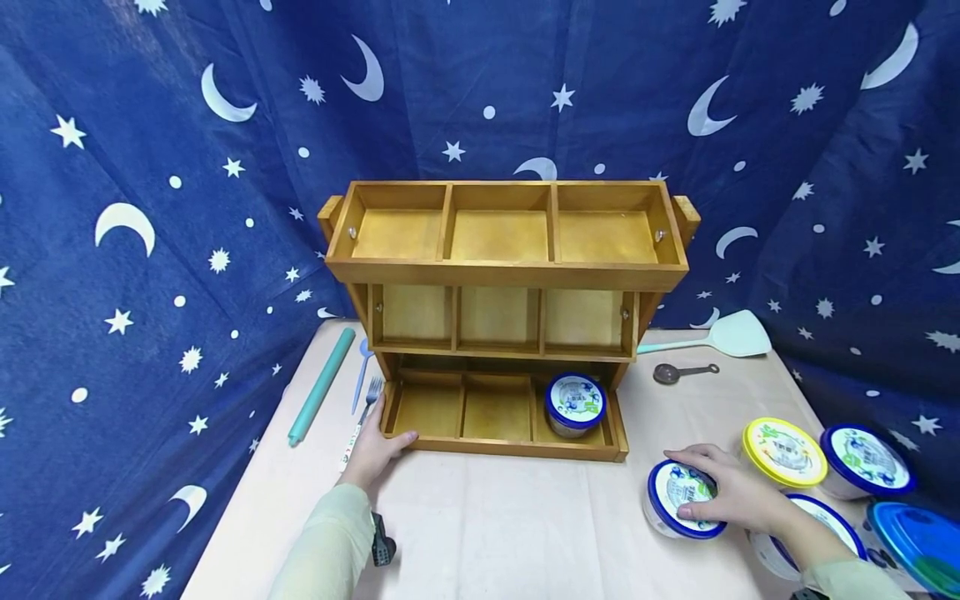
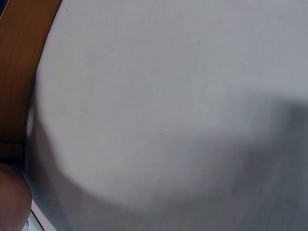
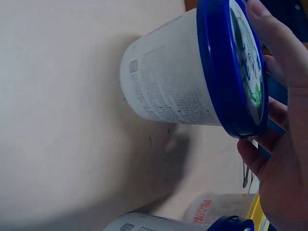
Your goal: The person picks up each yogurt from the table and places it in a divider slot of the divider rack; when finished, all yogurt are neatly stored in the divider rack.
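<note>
A three-tier wooden storage box (image 1: 507, 275) stands in the middle of the table, its tiers split into compartments. My left hand (image 1: 372, 450) holds the front left corner of the bottom tier, thumb along the front edge; the left wrist view shows only a bit of that hand (image 2: 13, 197) beside the wood (image 2: 19, 77). A white tub with a blue lid (image 1: 686, 498) is in my right hand (image 1: 738, 496), which grips it by the lid. In the right wrist view the tub (image 3: 168, 72) appears whole. Another blue-lidded tub (image 1: 576, 403) sits in the bottom right compartment.
At right stand a yellow-lidded tub (image 1: 785, 452), blue-lidded tubs (image 1: 867, 457) and a tub with a lighter blue lid (image 1: 918, 542). A turner (image 1: 738, 335) and a measuring spoon (image 1: 684, 372) lie behind. Left lie a teal rod (image 1: 322, 387), a blue spoon (image 1: 363, 371) and a fork (image 1: 363, 417).
</note>
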{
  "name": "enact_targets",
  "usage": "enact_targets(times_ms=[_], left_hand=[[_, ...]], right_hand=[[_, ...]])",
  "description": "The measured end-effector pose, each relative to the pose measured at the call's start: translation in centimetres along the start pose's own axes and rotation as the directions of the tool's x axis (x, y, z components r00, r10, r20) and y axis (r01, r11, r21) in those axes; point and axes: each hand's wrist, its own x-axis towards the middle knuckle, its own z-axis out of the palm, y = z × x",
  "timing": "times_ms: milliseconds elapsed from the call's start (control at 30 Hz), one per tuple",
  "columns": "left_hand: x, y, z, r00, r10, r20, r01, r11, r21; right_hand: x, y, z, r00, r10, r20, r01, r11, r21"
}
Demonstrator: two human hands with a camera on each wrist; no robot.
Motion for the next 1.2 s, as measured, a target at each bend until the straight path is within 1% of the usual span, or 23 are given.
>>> enact_targets(times_ms=[167,333,567,833,933,1067,1200], left_hand=[[-0.1,0.3,0.2,1.000,0.010,-0.002,-0.010,1.000,0.013],[-0.3,0.7,0.4,1.000,0.012,-0.002,-0.012,1.000,0.012],[-0.3,0.8,0.3,1.000,0.009,0.003,-0.009,1.000,0.013],[0.0,0.4,0.3,1.000,0.009,0.004,-0.009,1.000,0.007],[-0.1,0.2,0.2,1.000,0.009,0.004,-0.009,1.000,0.012],[-0.1,0.0,0.0,1.000,0.005,0.003,-0.005,1.000,0.011],[-0.1,-0.1,-0.1,1.000,0.010,0.010,-0.010,1.000,-0.014]], right_hand=[[-0.8,-0.3,0.2,0.999,-0.051,0.001,0.051,0.996,-0.077],[-1.4,-0.7,0.4,0.997,-0.079,0.023,0.081,0.990,-0.116],[-1.6,-1.0,0.7,0.999,-0.036,0.038,0.040,0.991,-0.131],[-1.3,-2.1,0.2,0.999,-0.049,-0.005,0.048,0.993,-0.111],[-0.9,-2.8,0.0,0.997,-0.069,-0.021,0.067,0.992,-0.105],[0.1,-4.0,-0.3,0.988,-0.140,-0.060,0.137,0.989,-0.060],[1.4,-5.5,-0.5,0.965,-0.239,-0.107,0.238,0.971,-0.028]])
